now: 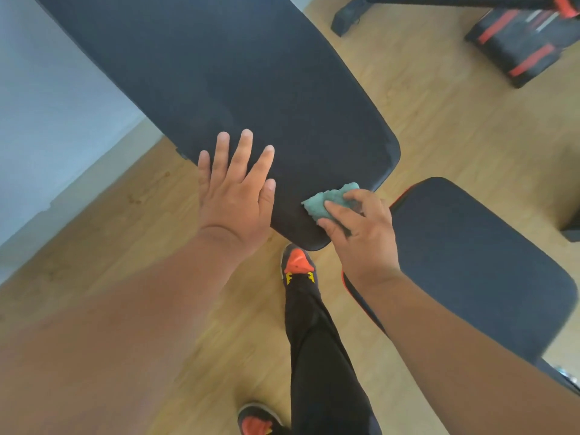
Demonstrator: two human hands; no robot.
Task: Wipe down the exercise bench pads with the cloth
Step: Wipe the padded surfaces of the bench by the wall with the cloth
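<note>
The long black back pad (219, 73) of the exercise bench runs from the upper left down to the middle. My left hand (237, 189) lies flat on its lower left edge, fingers straight and spread. My right hand (357, 233) grips a teal cloth (329, 200) against the pad's lower right corner. Part of the cloth is hidden under my fingers. The smaller black seat pad (477, 271), with a red trim, sits to the right, partly covered by my right forearm.
Wooden floor (439, 105) surrounds the bench. A black and red weight set (521, 42) stands at the top right, beside a black bench foot (345, 17). My leg in black trousers (317, 340) and orange-black shoes (296, 262) stand below the pad. A pale wall (47, 105) is left.
</note>
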